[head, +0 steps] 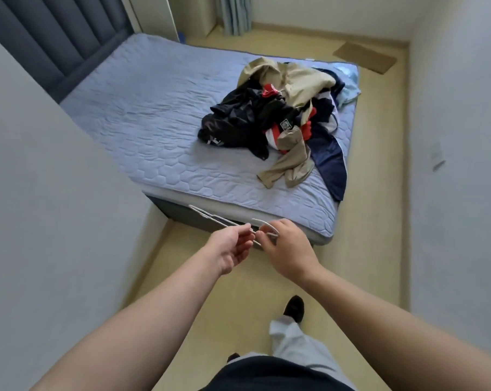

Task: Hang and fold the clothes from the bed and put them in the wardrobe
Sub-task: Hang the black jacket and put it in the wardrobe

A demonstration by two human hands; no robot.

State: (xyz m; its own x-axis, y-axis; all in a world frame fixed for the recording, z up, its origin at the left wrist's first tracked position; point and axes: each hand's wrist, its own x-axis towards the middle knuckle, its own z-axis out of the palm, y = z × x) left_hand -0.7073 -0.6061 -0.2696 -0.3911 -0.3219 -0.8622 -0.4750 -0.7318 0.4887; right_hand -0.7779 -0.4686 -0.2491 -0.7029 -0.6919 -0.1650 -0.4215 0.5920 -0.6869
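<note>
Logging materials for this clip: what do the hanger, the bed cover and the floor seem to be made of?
Hanger: thin, white, evenly smooth; probably plastic or coated wire, too fine to tell which.
Bed cover: blue-grey quilted fabric, matte, with stitched hexagons and soft wrinkles.
Floor: pale yellow, smooth, with a slight sheen; likely vinyl or laminate.

Both bare arms are stretched out front, wrists nearly meeting. The left hand point(232, 249) is turned palm-in, fingers lightly curled onto a hanger point(262, 221). The right hand point(289, 251) is knuckles-up, fingertips pinching the hook end.
</note>
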